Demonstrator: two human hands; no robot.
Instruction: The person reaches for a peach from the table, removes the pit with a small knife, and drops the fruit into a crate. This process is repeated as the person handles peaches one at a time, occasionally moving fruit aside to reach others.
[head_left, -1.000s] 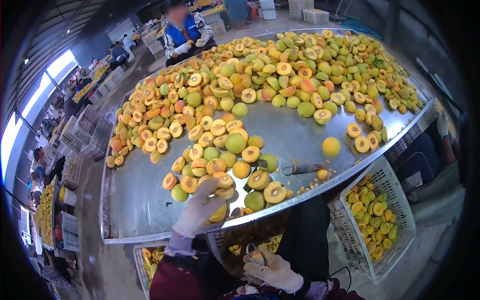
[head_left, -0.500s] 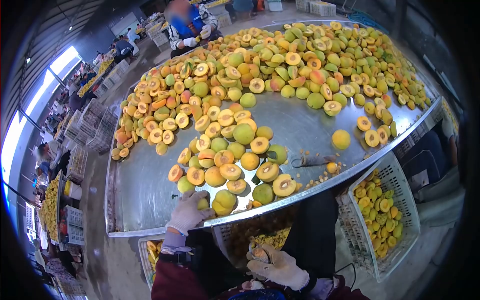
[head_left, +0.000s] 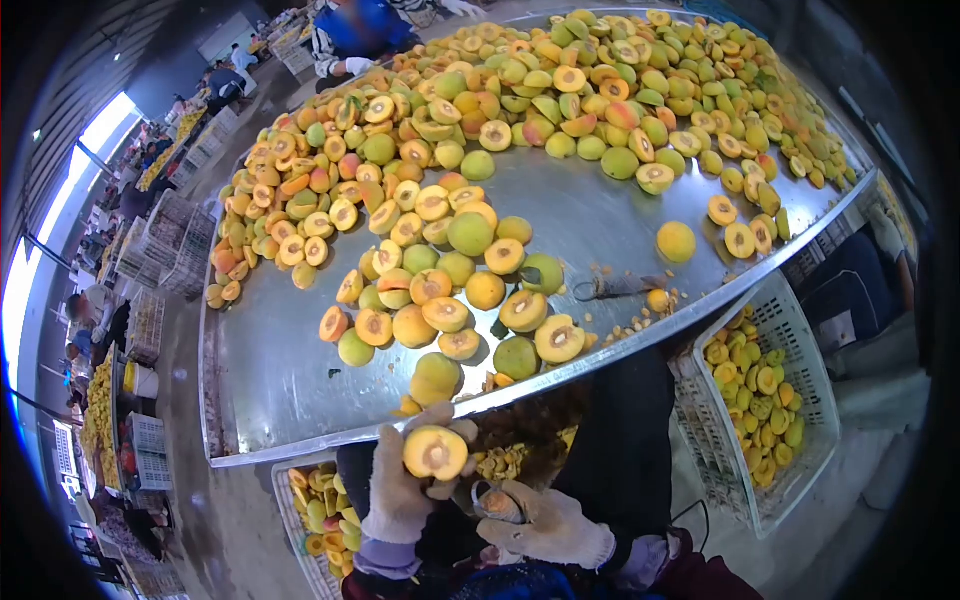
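My left hand, in a knitted glove, is closed round a halved yellow peach, its cut face and pit turned up. It is just off the near edge of the metal table. To its right, over my lap, my gloved right hand is wrapped round a short pitting tool with a greyish handle and a metal loop; part of it is hidden by the fingers. Close by on the table lie several whole and halved peaches.
A big heap of peaches covers the far side. A second looped tool lies among loose pits. White crates of peach halves stand at right and lower left. A co-worker is across the table.
My left hand has come off the table towards my lap, now holding a halved peach. My right hand stays low with its tool. The view has tilted a little downward.
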